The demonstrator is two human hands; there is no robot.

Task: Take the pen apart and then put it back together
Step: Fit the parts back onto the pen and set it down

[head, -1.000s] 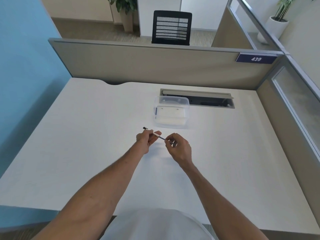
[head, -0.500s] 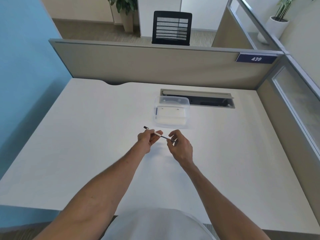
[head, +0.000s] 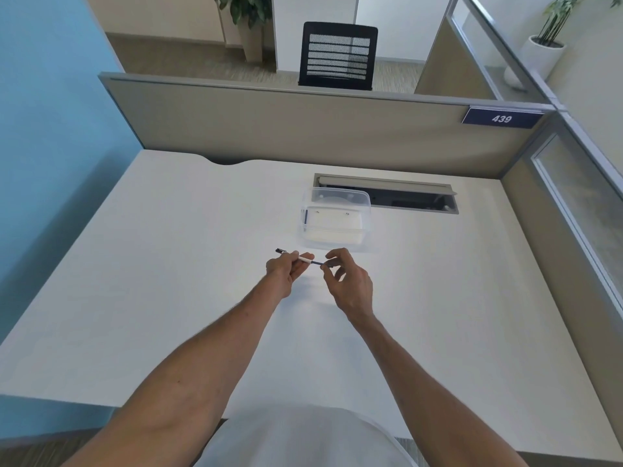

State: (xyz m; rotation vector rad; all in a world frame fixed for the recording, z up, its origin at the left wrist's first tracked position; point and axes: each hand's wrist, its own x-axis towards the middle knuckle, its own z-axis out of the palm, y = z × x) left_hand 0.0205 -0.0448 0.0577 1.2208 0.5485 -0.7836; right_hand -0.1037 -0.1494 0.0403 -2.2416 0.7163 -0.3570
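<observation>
A slim pen [head: 307, 260] with a white barrel and dark ends is held level above the white desk [head: 168, 281]. My left hand [head: 285, 269] is wrapped around the barrel, and the pen's dark back end sticks out to the left of the fist. My right hand [head: 347, 281] pinches the dark front tip between thumb and forefinger, with the other fingers spread. Which parts of the pen are joined or loose is too small to tell.
A clear plastic box [head: 335, 219] stands just beyond the hands. Behind it an open cable slot [head: 404, 197] is cut into the desk. Grey partition walls [head: 303, 129] close the back and right side; a blue wall is on the left.
My right hand has turned and opened its outer fingers while staying at the pen's tip. My left hand and the pen have barely shifted.
</observation>
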